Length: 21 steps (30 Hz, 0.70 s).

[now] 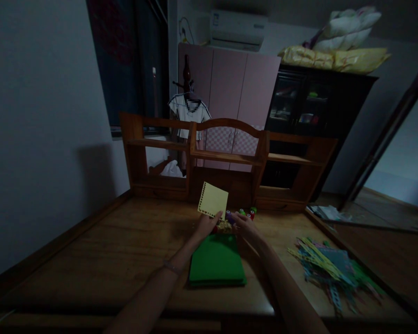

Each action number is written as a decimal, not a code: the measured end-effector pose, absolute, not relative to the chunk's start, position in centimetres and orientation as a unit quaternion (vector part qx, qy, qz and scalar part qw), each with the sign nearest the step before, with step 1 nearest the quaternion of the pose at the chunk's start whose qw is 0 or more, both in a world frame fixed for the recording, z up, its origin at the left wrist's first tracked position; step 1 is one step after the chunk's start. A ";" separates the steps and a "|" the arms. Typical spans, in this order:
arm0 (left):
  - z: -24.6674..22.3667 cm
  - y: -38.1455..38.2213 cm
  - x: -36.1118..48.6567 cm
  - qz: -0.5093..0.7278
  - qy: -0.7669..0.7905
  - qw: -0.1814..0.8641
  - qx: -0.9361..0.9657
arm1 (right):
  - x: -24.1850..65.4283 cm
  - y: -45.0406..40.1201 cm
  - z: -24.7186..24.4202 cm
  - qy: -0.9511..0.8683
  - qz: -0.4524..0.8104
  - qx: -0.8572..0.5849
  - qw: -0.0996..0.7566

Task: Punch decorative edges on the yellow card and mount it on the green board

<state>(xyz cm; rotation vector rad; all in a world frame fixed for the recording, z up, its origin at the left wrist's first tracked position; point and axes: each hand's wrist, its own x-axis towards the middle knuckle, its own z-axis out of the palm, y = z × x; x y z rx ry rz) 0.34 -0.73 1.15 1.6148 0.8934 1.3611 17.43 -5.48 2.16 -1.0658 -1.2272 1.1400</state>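
My left hand (pixel 209 224) grips the lower edge of a yellow sheet (pixel 213 199) with a row of punched holes along its left side. Close on the right, the fingers of my right hand (pixel 243 222) are closed on a small purple object (pixel 231 217). Between my hands, a gold-coloured pile (pixel 224 226) and a bit of red show behind the green stack (pixel 216 260), which lies on the wooden desk. Small red and green figures with round eyes (pixel 252 212) stand just past my right hand.
At the right of the desk (pixel 125 250) lies a heap of coloured paper strips (pixel 329 264). A wooden shelf unit (pixel 226 158) rises along the desk's back edge. A wall borders the left side.
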 end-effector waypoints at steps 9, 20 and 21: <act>1.9 -1.5 0.1 0.511 0.318 0.462 0.651 | 17.3 -4.9 0.8 -0.515 0.537 -0.450 0.494; 1.5 -1.3 0.2 0.501 0.304 0.454 0.671 | 17.0 -5.0 1.0 -0.534 0.527 -0.446 0.489; 1.4 -1.3 0.2 0.504 0.305 0.452 0.670 | 16.9 -5.1 1.0 -0.532 0.527 -0.442 0.494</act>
